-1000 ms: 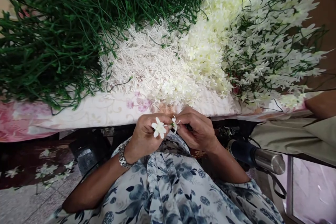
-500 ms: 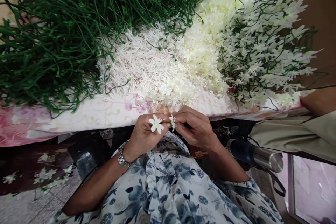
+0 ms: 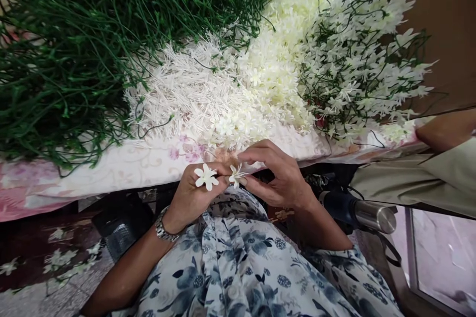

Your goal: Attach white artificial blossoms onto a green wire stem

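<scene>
Right fingers point(image 3: 256, 151) lifted, second flower point(image 3: 235, 176) now exposed

The right hand's point(image 3: 277, 178) fingers have apparently lifted off the small flower point(image 3: 235, 176).
</scene>
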A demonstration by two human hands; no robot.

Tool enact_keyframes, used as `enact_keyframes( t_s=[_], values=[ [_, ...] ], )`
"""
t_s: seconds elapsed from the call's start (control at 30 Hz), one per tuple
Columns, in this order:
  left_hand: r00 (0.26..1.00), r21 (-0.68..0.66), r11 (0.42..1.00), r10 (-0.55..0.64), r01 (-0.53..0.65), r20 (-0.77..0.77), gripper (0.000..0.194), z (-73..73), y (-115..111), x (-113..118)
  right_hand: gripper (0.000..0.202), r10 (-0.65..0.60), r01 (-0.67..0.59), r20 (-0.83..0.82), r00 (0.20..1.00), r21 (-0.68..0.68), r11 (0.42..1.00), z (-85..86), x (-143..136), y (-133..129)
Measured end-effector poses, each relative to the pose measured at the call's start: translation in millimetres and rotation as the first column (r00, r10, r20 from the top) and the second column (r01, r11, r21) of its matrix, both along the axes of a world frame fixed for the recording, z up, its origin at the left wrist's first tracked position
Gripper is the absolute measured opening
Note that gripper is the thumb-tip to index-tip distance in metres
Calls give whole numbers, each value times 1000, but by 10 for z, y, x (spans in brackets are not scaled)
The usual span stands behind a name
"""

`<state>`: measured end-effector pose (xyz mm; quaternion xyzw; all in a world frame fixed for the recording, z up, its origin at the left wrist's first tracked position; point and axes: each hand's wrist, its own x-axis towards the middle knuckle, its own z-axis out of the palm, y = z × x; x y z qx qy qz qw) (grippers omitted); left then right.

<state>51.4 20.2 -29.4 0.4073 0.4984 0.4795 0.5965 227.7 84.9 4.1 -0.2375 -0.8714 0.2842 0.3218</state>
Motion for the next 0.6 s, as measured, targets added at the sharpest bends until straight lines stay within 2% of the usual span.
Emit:
enact_keyframes(
  t_s=[0.3,0.4,0.6],
  values=[
    [1000,5,1000,16,-16,-9,13,-45,-12,-11,11,46,-48,32,998,45,998,-27,-25,1],
    [996,42,999,31,-28,-78,14,-16,5,-7,10,59,-61,47,997,52,997,-25,-37,6],
    [960,200,979,99,-46,-261,7,60,46,19,10,58,-66,68,996,110,992,-46,-60,2]
  ],
)
